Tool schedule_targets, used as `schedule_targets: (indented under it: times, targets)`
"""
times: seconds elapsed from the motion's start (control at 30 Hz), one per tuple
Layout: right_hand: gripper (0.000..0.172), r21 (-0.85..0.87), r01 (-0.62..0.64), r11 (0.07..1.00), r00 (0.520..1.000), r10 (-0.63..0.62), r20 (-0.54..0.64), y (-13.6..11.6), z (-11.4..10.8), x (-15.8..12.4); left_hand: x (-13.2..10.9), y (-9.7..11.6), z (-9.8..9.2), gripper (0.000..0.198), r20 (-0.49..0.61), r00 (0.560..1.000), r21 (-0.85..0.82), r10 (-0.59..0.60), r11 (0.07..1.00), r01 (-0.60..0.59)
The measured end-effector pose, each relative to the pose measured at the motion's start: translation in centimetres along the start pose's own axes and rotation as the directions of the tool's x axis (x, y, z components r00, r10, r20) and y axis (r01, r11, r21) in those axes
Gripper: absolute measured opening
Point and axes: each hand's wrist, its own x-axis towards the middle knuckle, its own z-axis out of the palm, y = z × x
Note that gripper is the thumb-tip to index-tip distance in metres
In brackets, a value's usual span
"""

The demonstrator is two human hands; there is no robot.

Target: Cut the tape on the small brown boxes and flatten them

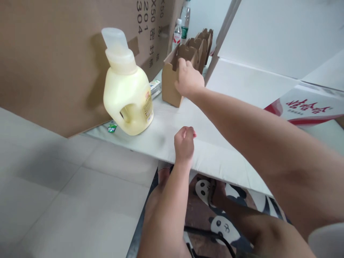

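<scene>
An open-topped brown cardboard box (170, 84) with a notched rim stands upright on the pale table. My right hand (189, 79) is at its near right side, fingers curled over the rim and closed on the cardboard. Behind it, more brown boxes of the same kind (206, 41) stand in a row. Over the table's front part, my left hand (184, 141) is curled closed, apart from the boxes; whether something small is in its fingers is hidden. To its left stands a pale yellow jug (128, 93) with a translucent cap and a handle.
A large printed carton (67, 64) rises at the left. Two plastic bottles (177, 34) stand behind the boxes. A small green packet (112, 127) lies by the jug. A white panel (263, 39) and a red-and-white package (309, 107) are at the right. Below is a panda-patterned mat (224, 229).
</scene>
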Motion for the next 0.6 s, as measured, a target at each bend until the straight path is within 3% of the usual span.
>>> schedule_targets:
  times: [0.07, 0.13, 0.27, 0.33, 0.4, 0.5, 0.6]
  targets:
    - [0.024, -0.072, -0.051, 0.996, 0.999, 0.052, 0.012, 0.2, -1.5, -1.9, 0.0, 0.2, -0.4, 0.025, -0.029, 0.999, -0.036, 0.032, 0.999, -0.033]
    - [0.016, -0.09, -0.023, 0.996, 0.999, 0.025, 0.021, 0.8, -3.1, -4.6, 0.1, 0.5, -0.9, 0.022, -0.086, 0.992, -0.036, 0.092, 0.995, -0.095]
    - [0.014, -0.107, 0.061, 0.992, 0.998, -0.06, 0.009, 3.4, -6.7, -12.8, 0.5, 0.9, -2.5, 0.018, -0.283, 0.929, 0.034, 0.239, 0.97, -0.239]
    - [0.011, -0.147, 0.095, 0.985, 0.986, -0.113, -0.122, 5.1, -8.7, -18.3, 0.8, 0.9, -3.2, 0.017, -0.355, 0.892, 0.047, 0.281, 0.958, -0.284]
    - [0.014, -0.127, 0.193, 0.973, 0.942, -0.22, -0.253, 6.8, -10.7, -24.1, 1.1, 0.8, -3.4, 0.014, -0.358, 0.883, 0.045, 0.303, 0.95, -0.308]
    - [0.021, -0.045, 0.28, 0.959, 0.882, -0.275, -0.382, 8.8, -12.9, -31.7, 0.9, 0.5, -2.8, 0.02, -0.18, 0.915, 0.006, 0.361, 0.931, -0.366]
    - [0.029, 0.0, 0.267, 0.964, 0.851, -0.236, -0.47, 10.2, -13.1, -36.1, -0.3, 0.2, -1.0, 0.034, 0.179, 0.885, -0.105, 0.431, 0.902, -0.418]
